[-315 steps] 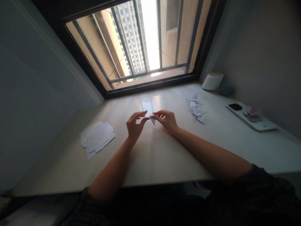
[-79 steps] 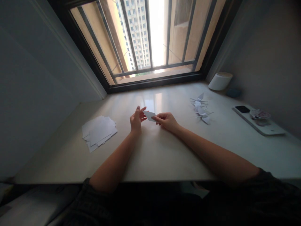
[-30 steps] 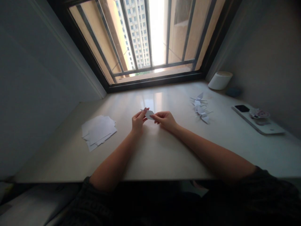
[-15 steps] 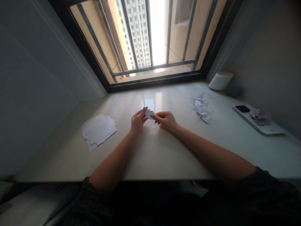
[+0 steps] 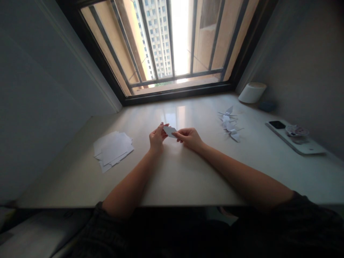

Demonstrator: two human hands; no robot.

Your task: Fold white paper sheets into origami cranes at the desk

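Daylight enters through the barred window [image 5: 168, 46], where one vertical strip is overexposed to white. Glare reflects off the desk [image 5: 182, 179] below it. The side walls [image 5: 40, 89] and foreground are dim. Outer edges appear blurred and stretched; the folded paper [image 5: 170, 131] lacks fine detail.

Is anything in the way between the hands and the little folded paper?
Nothing visible is. The right hand pinches the folded paper, and the left hand is right at its other end. The paper stack and paper birds lie off to either side.
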